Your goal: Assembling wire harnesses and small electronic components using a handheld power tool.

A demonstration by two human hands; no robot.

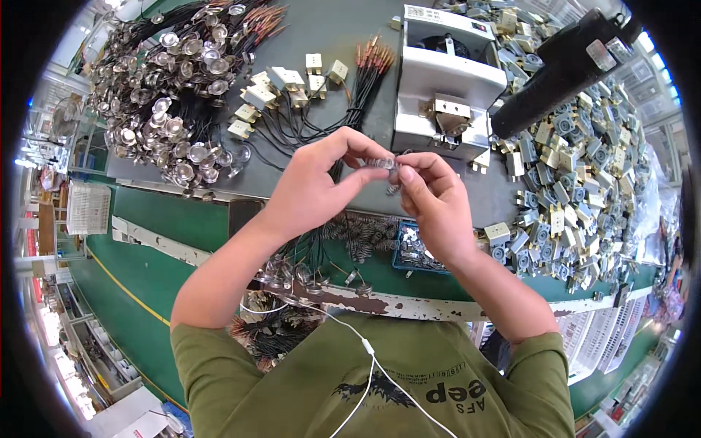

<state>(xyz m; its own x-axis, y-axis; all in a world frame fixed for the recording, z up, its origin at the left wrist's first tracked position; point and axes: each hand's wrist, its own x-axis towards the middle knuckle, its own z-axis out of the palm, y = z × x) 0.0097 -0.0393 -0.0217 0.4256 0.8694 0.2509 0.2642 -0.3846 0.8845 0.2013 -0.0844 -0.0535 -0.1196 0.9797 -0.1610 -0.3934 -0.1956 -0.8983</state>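
We find the left hand [314,182] pinching a small metallic coil [381,164] between thumb and finger, the right hand's [439,203] fingertips closed at its right end; fingers partly hide it. We place the coil above the counter [321,28], near the grey top's front edge. We note tight room ahead: the white machine [449,80] stands just beyond, with black cables [355,109] left of it and piled connectors [562,157] to the right. Bare grey surface shows behind the cables.
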